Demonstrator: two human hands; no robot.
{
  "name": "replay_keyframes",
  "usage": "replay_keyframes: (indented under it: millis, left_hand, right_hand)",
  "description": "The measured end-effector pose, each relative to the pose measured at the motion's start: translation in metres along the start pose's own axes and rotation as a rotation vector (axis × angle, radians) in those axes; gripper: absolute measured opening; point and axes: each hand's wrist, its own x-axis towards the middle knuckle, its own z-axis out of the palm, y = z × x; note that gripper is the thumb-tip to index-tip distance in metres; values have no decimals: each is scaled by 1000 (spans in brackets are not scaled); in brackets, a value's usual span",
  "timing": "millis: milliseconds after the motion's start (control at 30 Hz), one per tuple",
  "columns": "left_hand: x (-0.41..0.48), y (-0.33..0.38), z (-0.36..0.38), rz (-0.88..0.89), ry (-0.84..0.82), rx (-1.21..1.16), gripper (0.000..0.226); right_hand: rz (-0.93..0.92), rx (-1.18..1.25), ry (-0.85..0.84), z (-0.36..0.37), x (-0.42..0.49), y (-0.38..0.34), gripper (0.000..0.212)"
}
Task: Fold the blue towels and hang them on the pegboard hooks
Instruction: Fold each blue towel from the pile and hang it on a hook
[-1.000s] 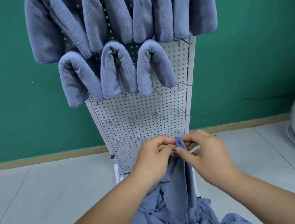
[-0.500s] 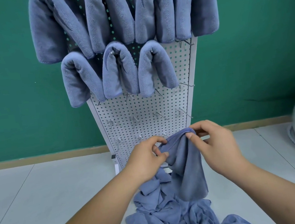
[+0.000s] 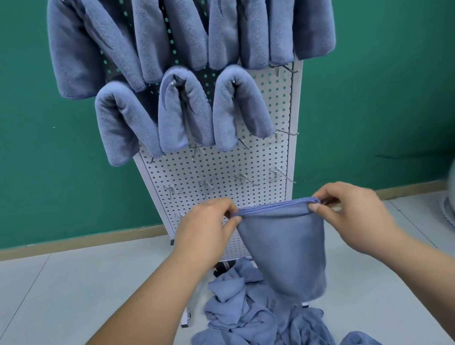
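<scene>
Towel (image 3: 284, 251): hangs doubled low before the pegboard (image 3: 220, 170), top edges stretched level, probably to square the fold.
Left hand (image 3: 208, 232): pinches the left corner, fingers curled, forearm reaching forward.
Right hand (image 3: 352, 217): pinches the right corner likewise (thumb on the near side).
Pile (image 3: 257, 329): lies crumpled on the floor (image 3: 63, 292) below, unfolded.
Hooks (image 3: 246, 180): stand bare just above the hands.

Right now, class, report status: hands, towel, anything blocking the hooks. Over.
Left hand, right hand: each pinching a top corner. Blue towel hangs stretched between them. Bare hooks ahead, nothing blocking.
</scene>
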Motion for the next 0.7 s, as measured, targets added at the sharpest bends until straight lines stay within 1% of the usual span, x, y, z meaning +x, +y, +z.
replay_keyframes:
  millis: [100,200,267,367,433,500,567,600,667,700]
  left_hand:
    - [3,-1,-8,4,7,-52,6]
    - [0,1,-10,-33,-13,-113,6]
    - [-1,-1,-9,-42,-24,-131,11]
    - [-2,-6,-8,-59,-58,-167,25]
    - [-1,-8,-8,-57,-70,-93,29]
    - [0,-8,-10,-50,-78,73,15]
    - [1,-6,-11,-73,-93,176,3]
    - [0,-4,-10,-85,-105,223,3]
    - [-1,-3,-5,-78,-123,291,9]
    - [-2,-2,-3,-59,-137,258,14]
  right_hand:
    - [24,-77,-95,2,2,8,20]
    - [9,-129,-110,3,2,7,19]
    - [10,-126,-122,2,2,8,20]
    - [-7,-102,-140,1,3,8,23]
    - [-58,-33,-177,-2,3,6,21]
    - [-129,39,-230,-5,1,0,20]
    - [-170,105,-265,-4,-2,-7,18]
    - [-174,132,-271,-1,-4,-9,17]
    - [-163,168,-277,8,-8,-12,16]
    - [-155,185,-274,12,-11,-13,16]
